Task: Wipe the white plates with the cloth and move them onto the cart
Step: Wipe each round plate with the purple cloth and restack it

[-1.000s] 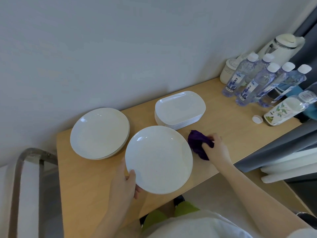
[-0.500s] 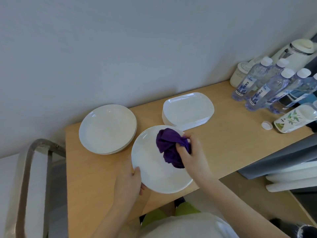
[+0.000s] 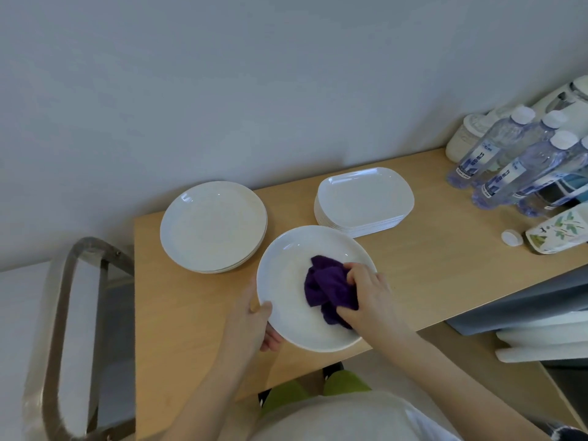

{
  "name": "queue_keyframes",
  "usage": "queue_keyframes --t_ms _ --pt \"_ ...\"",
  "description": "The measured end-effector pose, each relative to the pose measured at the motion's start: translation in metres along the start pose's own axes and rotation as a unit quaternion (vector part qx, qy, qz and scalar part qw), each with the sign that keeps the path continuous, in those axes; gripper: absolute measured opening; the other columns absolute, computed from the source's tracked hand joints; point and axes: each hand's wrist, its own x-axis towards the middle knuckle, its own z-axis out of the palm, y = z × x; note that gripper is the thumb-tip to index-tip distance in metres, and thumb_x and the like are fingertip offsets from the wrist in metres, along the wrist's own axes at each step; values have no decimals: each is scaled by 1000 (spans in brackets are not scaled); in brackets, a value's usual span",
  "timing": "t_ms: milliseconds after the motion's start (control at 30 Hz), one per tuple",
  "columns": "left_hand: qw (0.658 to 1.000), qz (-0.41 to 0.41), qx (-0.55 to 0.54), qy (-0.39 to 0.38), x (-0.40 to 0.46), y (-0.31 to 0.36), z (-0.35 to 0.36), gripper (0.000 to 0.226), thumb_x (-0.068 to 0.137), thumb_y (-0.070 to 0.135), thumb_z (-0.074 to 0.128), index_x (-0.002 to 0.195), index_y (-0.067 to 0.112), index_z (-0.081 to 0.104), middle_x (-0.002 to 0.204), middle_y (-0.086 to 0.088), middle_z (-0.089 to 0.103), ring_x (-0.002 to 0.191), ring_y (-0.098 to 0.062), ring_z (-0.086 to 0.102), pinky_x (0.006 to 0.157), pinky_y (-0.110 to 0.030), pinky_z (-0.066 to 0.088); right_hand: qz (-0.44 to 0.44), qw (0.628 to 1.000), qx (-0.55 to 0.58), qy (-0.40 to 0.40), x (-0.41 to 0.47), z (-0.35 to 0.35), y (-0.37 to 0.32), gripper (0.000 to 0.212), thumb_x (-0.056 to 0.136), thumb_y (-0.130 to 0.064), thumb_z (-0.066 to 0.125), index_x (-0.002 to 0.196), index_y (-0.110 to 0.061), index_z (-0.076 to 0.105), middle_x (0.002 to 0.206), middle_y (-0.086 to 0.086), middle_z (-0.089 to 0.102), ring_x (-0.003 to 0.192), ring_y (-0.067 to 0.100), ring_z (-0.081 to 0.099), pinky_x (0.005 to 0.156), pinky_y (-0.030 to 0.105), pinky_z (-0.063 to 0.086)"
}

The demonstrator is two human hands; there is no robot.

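While the head camera looked down over the wooden bench [image 3: 429, 275], a round white plate [image 3: 286, 281] sat near the front edge, its near rim reaching just past that edge. The left hand [image 3: 251, 323] gripped the plate at its left rim, thumb curled over the top and fingers tucked beneath. The right hand [image 3: 369, 297] held a bunched purple cloth [image 3: 327, 288], fingers curled round its folds, and pressed it against the inside of the plate, right of centre.

Behind and to the left, near the wall, lay a stack of round white plates [image 3: 213, 226], apart from the held plate. Behind and to the right stood a stack of rectangular white plates [image 3: 364, 198] with rounded corners, its front edge just beside the far rim of the held plate; whether the two touched could not be told.

At the far right of the bench stood a cluster of clear water bottles [image 3: 509, 167] with white caps, a pale lidded jar [image 3: 461, 141] behind them, and part of a white kettle [image 3: 569, 97] at the frame edge. A bottle with a leaf-printed label [image 3: 556, 232] lay on its side, a loose white cap [image 3: 511, 238] just beside it.

To the left of the bench, a metal cart handle [image 3: 63, 313] rose in a rounded loop.
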Motion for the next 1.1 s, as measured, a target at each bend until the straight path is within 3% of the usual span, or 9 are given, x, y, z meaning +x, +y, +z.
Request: queue_keyframes --t_ms 100,267,333,433,567,667,833,1000,1100 --pt "1000 -6 5 -6 2 0 -1 56 96 10 44 142 41 32 54 -15 65 40 -19 59 39 -24 45 7 999 -42 24 16 0 -2 37 79 -23 68 101 -17 38 120 -4 46 105 19 36 76 26 36" --pt "1000 1 16 -11 1 2 -2 58 96 8 43 144 37 30 53 -13 65 39 -17 59 39 -22 45 32 995 27 88 56 -1 -27 31 81 -15 64 104 -7 44 110 3 49 100 27 41 83 33 39" --pt "1000 4 22 -10 1 2 -2 57 96 8 42 143 37 31 53 -14 65 39 -18 58 39 -22 45 1 997 15 71 64 6 -40 34 80 -16 63 109 -9 46 113 3 52 102 26 43 83 30 36" --pt "1000 14 24 -9 0 4 -2 56 95 6 41 139 40 34 51 -15 63 38 -20 57 38 -23 43 -58 998 -6 25 67 20 -59 48 80 -19 60 126 -14 45 127 0 50 111 27 42 90 35 37" --pt "999 30 25 -4 -1 4 -1 40 94 4 42 114 38 48 49 -14 61 37 -21 55 35 -23 41 -164 982 -88 -15 49 41 -70 58 81 -35 58 137 -26 42 146 -8 35 122 25 34 95 39 37" --pt "999 36 31 -2 -2 3 0 31 94 2 42 105 29 50 48 -10 61 36 -20 55 35 -23 42 -207 974 -93 -25 34 46 -63 61 79 -41 62 135 -26 45 144 -8 41 121 26 38 93 40 40" --pt "999 43 32 -1 0 3 1 33 97 9 44 112 38 48 52 -13 63 38 -21 56 36 -23 42 -258 939 -222 -41 53 31 -54 60 81 -39 65 135 -26 44 140 -7 45 122 25 40 90 38 38" --pt "999 32 35 -10 -2 3 0 44 98 9 41 124 45 37 52 -12 64 39 -17 57 39 -20 42 -148 948 -281 8 81 3 -42 52 84 -37 57 133 -25 42 137 -5 43 119 25 40 90 35 34" --pt "1000 15 23 -7 -2 3 1 48 99 10 40 137 38 36 51 -12 64 38 -16 56 38 -20 41 -82 950 -298 49 68 -11 -19 48 83 -40 57 127 -24 49 129 -5 49 111 26 45 85 35 37"
